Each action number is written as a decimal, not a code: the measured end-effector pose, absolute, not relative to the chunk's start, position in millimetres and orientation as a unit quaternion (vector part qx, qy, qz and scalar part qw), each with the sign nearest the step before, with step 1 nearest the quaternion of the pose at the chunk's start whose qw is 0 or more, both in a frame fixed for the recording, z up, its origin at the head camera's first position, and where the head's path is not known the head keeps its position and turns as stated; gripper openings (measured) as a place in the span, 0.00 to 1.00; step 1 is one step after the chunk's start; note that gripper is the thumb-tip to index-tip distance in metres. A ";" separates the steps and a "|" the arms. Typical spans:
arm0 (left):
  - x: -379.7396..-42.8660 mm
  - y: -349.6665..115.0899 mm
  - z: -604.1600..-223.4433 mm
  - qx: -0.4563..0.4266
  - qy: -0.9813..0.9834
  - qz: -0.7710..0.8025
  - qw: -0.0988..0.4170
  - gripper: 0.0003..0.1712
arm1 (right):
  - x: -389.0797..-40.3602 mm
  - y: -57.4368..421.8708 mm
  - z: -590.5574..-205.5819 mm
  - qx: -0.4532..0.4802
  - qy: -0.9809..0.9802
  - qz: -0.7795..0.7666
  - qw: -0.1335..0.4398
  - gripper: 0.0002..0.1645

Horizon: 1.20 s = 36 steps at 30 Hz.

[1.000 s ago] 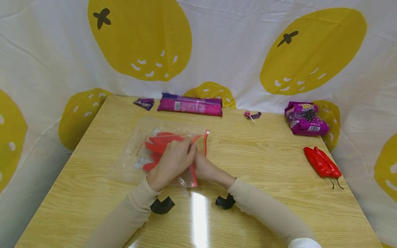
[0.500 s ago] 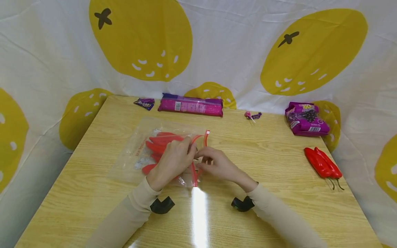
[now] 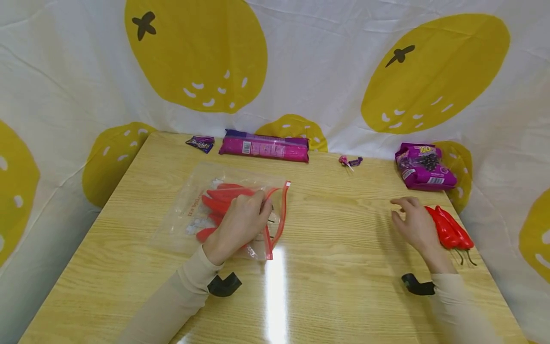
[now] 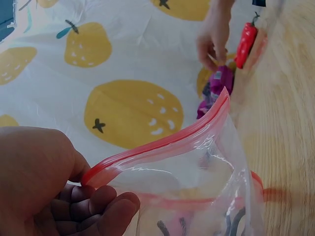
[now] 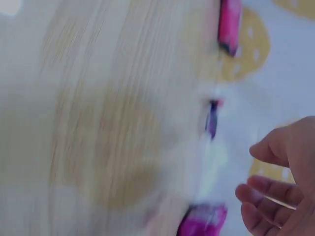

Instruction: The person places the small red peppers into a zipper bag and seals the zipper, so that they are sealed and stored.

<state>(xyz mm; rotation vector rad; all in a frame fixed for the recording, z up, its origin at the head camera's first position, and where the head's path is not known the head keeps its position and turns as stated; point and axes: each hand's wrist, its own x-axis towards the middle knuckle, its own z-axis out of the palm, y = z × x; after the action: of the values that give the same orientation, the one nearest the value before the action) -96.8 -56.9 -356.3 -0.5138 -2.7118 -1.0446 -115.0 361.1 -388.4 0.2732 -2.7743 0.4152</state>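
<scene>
My left hand (image 3: 240, 220) pinches the red zip edge (image 4: 147, 150) of a clear zip bag (image 3: 178, 212), holding its mouth apart at the right side. Several red peppers (image 3: 225, 193) lie inside the bag, their dark stems (image 4: 184, 225) toward the opening. My right hand (image 3: 417, 227) holds nothing; its fingers are loosely bent, above the table at the right. Just beside it, partly behind it in the head view, two glossy red peppers (image 3: 456, 234) with green stems lie together near the table's right edge.
Along the back of the table (image 3: 335, 286) are a small purple packet (image 3: 201, 143), a long pink-purple package (image 3: 264, 146), a lollipop (image 3: 343, 160) with a purple wrapped candy (image 3: 356, 161), and a purple bag (image 3: 425, 167) at the right. A fruit-printed cloth (image 3: 313, 62) hangs behind.
My right hand has come out of the bag's mouth and moved far right to beside the two loose peppers. My left hand has stayed on the bag's edge.
</scene>
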 end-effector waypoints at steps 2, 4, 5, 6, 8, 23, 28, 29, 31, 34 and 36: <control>-96.7 -57.0 -356.4 -0.175 -0.914 -0.353 0.094 0.11 | -110.8 388.4 -388.7 0.050 -0.977 0.121 0.168 0.17; -96.6 -57.2 -356.5 -0.175 -0.914 -0.354 0.093 0.11 | -106.7 410.3 -389.4 0.017 -0.979 0.099 0.178 0.18; -96.6 -57.2 -356.6 -0.176 -0.914 -0.355 0.093 0.11 | -104.8 419.2 -389.6 -0.001 -0.980 0.092 0.174 0.19; -96.6 -57.3 -356.6 -0.175 -0.913 -0.356 0.093 0.11 | -103.4 426.7 -390.0 -0.016 -0.982 0.084 0.166 0.21; -96.7 -57.4 -357.1 -0.173 -0.914 -0.356 0.092 0.11 | -100.8 438.2 -390.7 -0.048 -0.987 0.067 0.136 0.24; -95.2 -57.4 -355.9 -0.172 -0.914 -0.357 0.085 0.10 | -94.9 449.1 -397.1 -0.129 -0.992 0.000 -0.017 0.30; -95.9 -57.2 -356.9 -0.175 -0.916 -0.349 0.091 0.11 | -95.5 440.9 -394.6 -0.134 -0.991 0.013 -0.026 0.38; -96.0 -57.2 -356.9 -0.175 -0.916 -0.348 0.092 0.11 | -96.0 437.3 -393.8 -0.131 -0.991 0.023 -0.021 0.39; -96.4 -57.2 -357.3 -0.175 -0.917 -0.346 0.091 0.11 | -97.4 427.8 -392.6 -0.119 -0.991 0.055 -0.001 0.39; -96.8 -57.4 -356.9 -0.176 -0.918 -0.343 0.091 0.11 | -100.1 406.8 -387.7 -0.096 -0.988 0.120 0.018 0.38; -97.2 -57.7 -356.9 -0.177 -0.918 -0.341 0.095 0.11 | -101.5 389.2 -383.0 -0.072 -0.983 0.165 0.034 0.36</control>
<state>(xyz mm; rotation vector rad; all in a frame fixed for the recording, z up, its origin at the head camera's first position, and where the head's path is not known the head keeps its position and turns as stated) -97.2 -57.7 -356.9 -0.5260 -2.7224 -1.0115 -101.5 389.2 -383.0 -0.2211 -3.0228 0.5063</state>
